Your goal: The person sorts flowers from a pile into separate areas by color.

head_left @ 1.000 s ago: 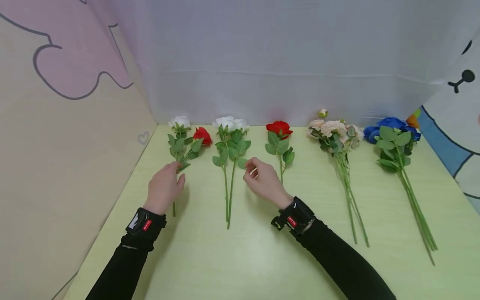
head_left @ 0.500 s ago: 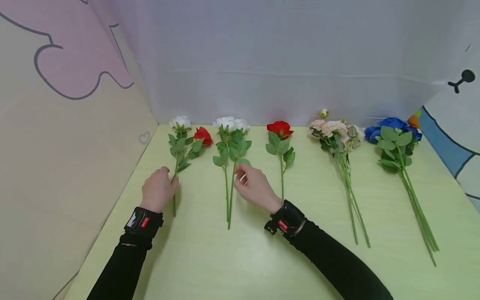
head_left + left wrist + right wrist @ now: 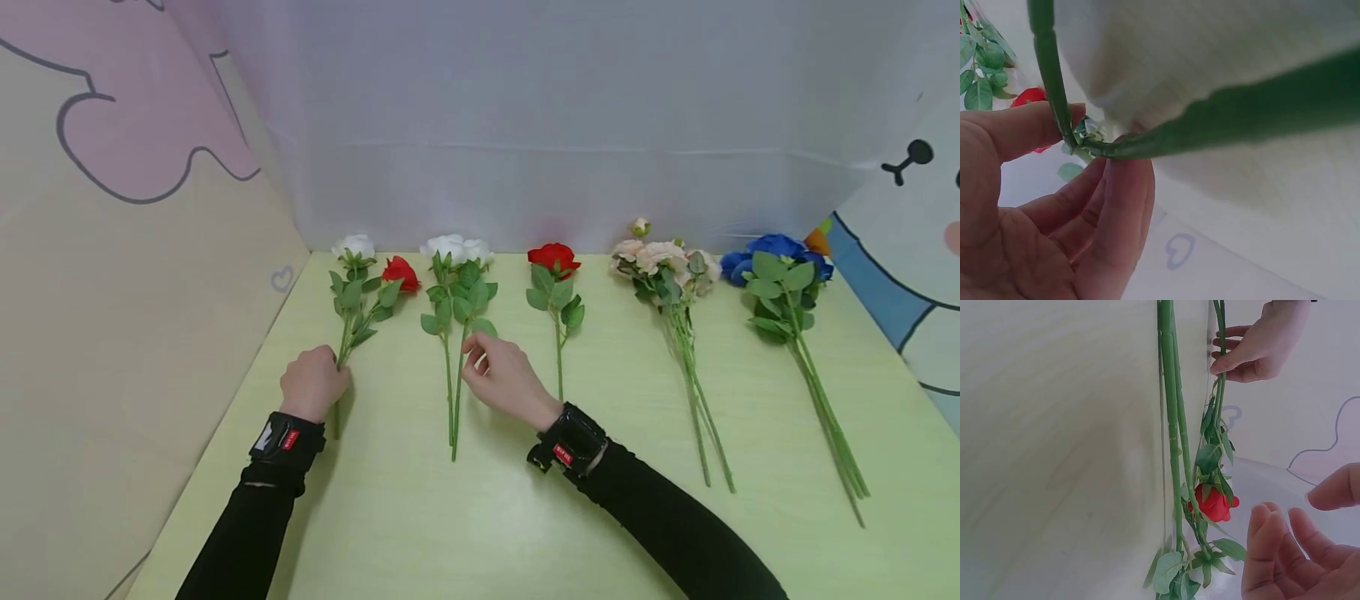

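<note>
On the left of the table, a white rose (image 3: 354, 246) and a red rose (image 3: 401, 273) lie with their leafy stems crossing. My left hand (image 3: 311, 385) grips their stems below the leaves. Up close in the left wrist view, two green stems (image 3: 1050, 69) meet between the thumb and fingertips. My right hand (image 3: 510, 383) hovers beside the stems of a pair of white roses (image 3: 450, 247), thumb and fingers loosely bent. Nothing lies between its fingers in the right wrist view, where thumb and fingertips stand apart.
To the right lie a single red rose (image 3: 553, 260), a bunch of pale pink flowers (image 3: 663, 258) and a bunch of blue flowers (image 3: 780, 248), their stems pointing toward me. A white curtain (image 3: 570, 117) hangs behind the pale green table (image 3: 420, 533).
My left hand has slid down from the leaves of the left roses and now grips their stems. The right hand has moved left and slightly nearer, to beside the white roses' stems.
</note>
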Motion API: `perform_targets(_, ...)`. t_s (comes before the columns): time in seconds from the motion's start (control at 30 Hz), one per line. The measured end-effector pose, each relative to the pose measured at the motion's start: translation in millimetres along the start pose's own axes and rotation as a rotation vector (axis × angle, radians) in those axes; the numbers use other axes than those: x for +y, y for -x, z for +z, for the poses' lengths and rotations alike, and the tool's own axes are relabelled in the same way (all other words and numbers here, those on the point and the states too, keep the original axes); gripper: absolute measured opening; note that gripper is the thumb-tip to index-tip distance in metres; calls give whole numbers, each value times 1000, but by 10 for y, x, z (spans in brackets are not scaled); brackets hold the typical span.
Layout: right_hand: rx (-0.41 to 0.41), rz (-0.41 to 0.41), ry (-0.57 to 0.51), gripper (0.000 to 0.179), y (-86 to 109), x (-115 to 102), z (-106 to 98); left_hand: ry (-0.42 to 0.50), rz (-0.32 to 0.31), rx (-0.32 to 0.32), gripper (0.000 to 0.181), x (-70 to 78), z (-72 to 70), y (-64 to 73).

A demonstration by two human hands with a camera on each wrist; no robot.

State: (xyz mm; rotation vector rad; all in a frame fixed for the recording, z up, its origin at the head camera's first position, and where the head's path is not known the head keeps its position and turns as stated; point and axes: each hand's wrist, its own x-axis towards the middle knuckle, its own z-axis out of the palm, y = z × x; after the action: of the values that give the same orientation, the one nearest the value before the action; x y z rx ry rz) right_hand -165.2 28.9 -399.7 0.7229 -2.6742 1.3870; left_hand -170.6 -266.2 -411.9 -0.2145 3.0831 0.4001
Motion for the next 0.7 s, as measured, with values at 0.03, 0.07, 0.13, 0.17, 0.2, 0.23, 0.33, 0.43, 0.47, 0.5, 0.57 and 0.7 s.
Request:
perform_targets(0.03,1,0,2,16,0,-2,-1,-3,-2,-3,21,-4,-3,-5)
perform_targets(0.07,1,0,1,16,0,-5,-2,-6,-6,-7,21,-9,-6,-9)
perform_targets(0.13,0,1,1,16,1,-10,-4,-8,-11,-8,20,-16,-15,-14)
perform_targets(0.17,-1,1,0,16,1,-12,-6,-8,-15,-10,19,-20,-18,-16)
perform_targets(0.2,-2,2,1,16,2,-12,-7,-4,-17,-12,19,-25,-24,-15)
perform_targets(0.23,-5,0,1,16,3,-12,-4,-3,-22,-12,19,-36,-25,-11)
perform_targets(0.33,-14,-3,-6,17,3,-13,2,4,-34,-7,17,-75,-35,8)
perform_targets(0.43,-22,-2,-11,18,0,-9,12,13,-40,14,17,-113,-56,36)
perform_targets(0.47,-24,-1,-11,18,-1,-10,15,19,-39,22,17,-126,-63,46)
perform_targets(0.5,-25,-1,-10,17,-2,-9,19,25,-38,29,16,-138,-70,53)
perform_targets(0.57,-25,-3,-10,17,-6,-10,25,36,-33,42,17,-163,-81,67)
perform_targets(0.7,-23,-10,-15,17,-13,-11,38,54,-46,48,18,-227,-86,79)
